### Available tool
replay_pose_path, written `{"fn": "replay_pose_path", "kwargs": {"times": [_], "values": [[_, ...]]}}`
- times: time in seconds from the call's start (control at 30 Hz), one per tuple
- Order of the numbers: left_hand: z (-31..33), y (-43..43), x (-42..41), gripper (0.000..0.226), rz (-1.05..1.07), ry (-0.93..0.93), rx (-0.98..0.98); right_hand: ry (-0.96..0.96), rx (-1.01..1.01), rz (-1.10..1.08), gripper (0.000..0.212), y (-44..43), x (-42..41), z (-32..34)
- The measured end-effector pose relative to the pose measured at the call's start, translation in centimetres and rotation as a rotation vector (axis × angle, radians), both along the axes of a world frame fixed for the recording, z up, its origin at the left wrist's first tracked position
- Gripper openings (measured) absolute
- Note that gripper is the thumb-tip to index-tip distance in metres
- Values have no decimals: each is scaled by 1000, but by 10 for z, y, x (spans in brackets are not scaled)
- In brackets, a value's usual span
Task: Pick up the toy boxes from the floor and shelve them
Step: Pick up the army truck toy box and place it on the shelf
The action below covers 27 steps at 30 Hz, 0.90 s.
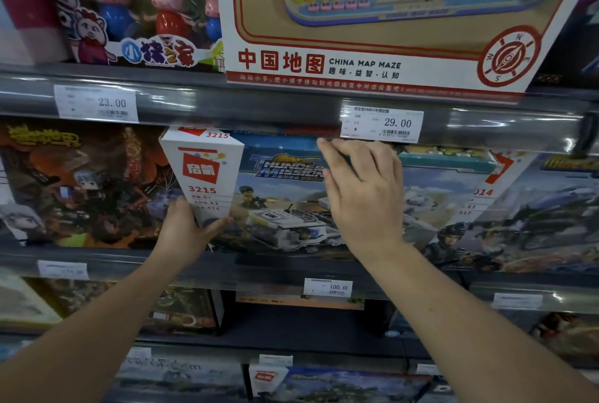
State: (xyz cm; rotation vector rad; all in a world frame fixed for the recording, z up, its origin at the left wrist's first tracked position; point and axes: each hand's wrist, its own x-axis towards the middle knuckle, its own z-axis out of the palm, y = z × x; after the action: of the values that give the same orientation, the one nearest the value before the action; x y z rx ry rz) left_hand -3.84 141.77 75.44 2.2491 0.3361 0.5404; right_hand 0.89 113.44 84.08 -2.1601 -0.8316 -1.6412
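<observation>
While the left hand (183,232) grips the lower left corner of the Thunder Mission box (278,195), thumb and fingers pinching its white end panel, the box stands on the middle shelf (129,268) under the 29.00 price tag (381,124). At about three o'clock from that corner, the right hand (366,192) lies on the box front, fingers loosely together, possibly hooking its top edge.
</observation>
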Motion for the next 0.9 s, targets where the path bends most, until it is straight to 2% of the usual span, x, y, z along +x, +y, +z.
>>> {"fn": "replay_pose_path", "kwargs": {"times": [0.17, 0.27, 0.43, 0.53, 0.63, 0.73, 0.9], "values": [[-3, 1, 4, 49, -1, -2, -7, -2, -63, 19, 42, -11, 6, -18], [-3, 4, 7, 52, 21, 17, 20, 34, -92, 29, 40, -20, 5, -27], [-1, 0, 12, 45, 27, 34, 35, 122, -121, -88, 53, -53, 6, -56], [-5, 5, 17, 50, 70, 74, 24, 232, -110, -190, 60, -74, 8, -74], [-10, 10, 20, 57, 107, 81, -3, 393, -20, -263, 69, -92, 10, -83], [-11, 11, 22, 60, 110, 81, -10, 476, 132, -292, 75, -108, 12, -88], [-9, 4, 22, 54, 147, 36, 19, 713, 346, -147, 96, -117, 18, -98]]}}
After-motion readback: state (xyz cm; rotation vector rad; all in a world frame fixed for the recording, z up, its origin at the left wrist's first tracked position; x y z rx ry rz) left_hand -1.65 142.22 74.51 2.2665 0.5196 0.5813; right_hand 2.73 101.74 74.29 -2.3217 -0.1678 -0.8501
